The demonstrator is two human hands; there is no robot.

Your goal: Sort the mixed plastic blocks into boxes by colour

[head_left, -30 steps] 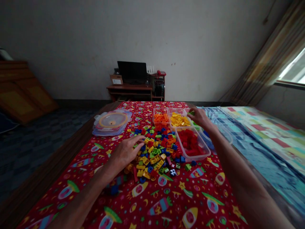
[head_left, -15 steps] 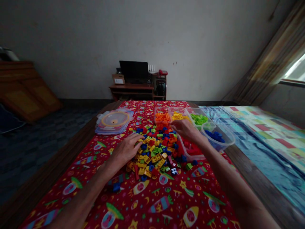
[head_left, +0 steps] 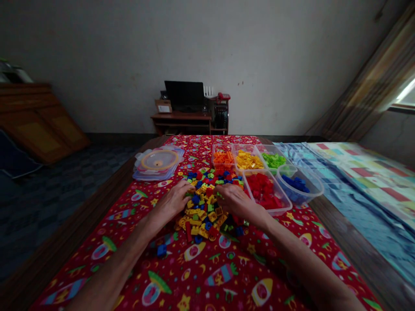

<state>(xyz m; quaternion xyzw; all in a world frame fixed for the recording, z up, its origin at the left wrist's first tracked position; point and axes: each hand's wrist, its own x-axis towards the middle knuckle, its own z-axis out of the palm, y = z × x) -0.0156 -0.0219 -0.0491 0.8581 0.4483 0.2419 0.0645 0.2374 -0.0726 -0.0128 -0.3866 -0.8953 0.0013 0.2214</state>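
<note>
A heap of small plastic toy bricks [head_left: 201,216] in yellow, red, blue, green and orange lies on the red patterned tablecloth [head_left: 194,285]. At the heap's left edge my left hand [head_left: 177,198] rests with its fingers bent and the thumb apart from them, bricks showing in the gap. My right hand [head_left: 235,198] reaches over the right side of the heap, fingers pointing down and drawn together among the bricks; whatever they grip is hidden. Just right of that hand stands a clear container of red bricks [head_left: 264,190].
Behind the heap, clear containers hold orange bricks [head_left: 223,159], yellow bricks [head_left: 249,160] and green bricks [head_left: 274,160]. A round tub [head_left: 316,190] holds blue bricks. Stacked lids [head_left: 158,162] lie at the left. One blue brick [head_left: 161,250] sits apart, near my left forearm.
My right hand has moved left and nearer from beside the orange and yellow containers onto the heap, uncovering the red bricks' container. My left hand stays at the heap's edge.
</note>
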